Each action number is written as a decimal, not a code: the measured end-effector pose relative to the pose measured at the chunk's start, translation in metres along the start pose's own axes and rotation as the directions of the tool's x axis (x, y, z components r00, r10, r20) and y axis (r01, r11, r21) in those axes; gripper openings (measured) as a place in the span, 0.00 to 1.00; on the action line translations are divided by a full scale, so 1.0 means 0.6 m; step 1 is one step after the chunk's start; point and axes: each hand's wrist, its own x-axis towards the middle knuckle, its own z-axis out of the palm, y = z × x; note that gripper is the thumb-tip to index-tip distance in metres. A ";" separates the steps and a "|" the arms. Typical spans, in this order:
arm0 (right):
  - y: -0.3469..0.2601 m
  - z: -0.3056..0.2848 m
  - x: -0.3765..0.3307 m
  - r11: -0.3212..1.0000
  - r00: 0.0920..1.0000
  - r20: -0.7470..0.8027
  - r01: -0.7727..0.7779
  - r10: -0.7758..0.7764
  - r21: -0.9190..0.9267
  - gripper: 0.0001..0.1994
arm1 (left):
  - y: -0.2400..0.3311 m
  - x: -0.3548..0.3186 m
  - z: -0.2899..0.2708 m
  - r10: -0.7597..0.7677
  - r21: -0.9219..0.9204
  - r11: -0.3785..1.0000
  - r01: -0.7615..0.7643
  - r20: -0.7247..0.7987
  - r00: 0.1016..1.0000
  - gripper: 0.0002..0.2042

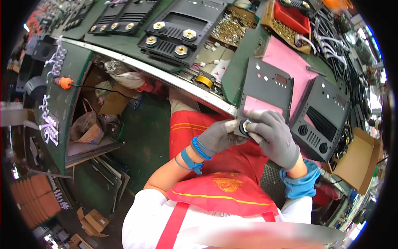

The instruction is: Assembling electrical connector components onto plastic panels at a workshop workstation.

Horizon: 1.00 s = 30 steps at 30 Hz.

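Note:
A dark grey front panel (pixel 261 81), with round holes and a rectangular window, lies tilted on a pink sheet (pixel 284 56) at the bench edge. My gloved left hand (pixel 222 136) is closed on its near left corner. My gloved right hand (pixel 273 135) closes around a shiny metal hex nut (pixel 245 125) on a dark round connector at that same corner. My fingers cover most of the panel's near edge. Just right of it rests another dark panel (pixel 321 118) with vents, a round knob-like part and black strips lying in its opening.
Stacked panels with brass connectors (pixel 180 29) sit at the back left, beside a box of small brass parts (pixel 234 25). A red tray (pixel 292 18) and black cables (pixel 331 45) are at the far right. A yellow tape roll (pixel 204 81) lies near the metal bench edge (pixel 166 74).

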 end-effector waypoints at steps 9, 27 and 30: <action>0.012 0.001 -0.013 0.998 0.993 -0.109 -0.054 0.052 -0.014 0.18 | 0.013 -0.005 0.000 0.052 -0.032 0.998 -0.053 -0.033 0.998 0.19; 0.097 -0.145 -0.215 0.724 0.430 -0.846 -0.685 0.315 -0.079 0.09 | 0.091 -0.020 0.085 0.487 0.978 -0.130 0.165 -0.082 0.870 0.13; 0.175 -0.187 -0.340 0.228 0.343 -0.777 -0.939 0.529 -0.259 0.18 | 0.112 -0.007 0.090 0.456 0.906 -0.366 0.214 -0.026 0.890 0.12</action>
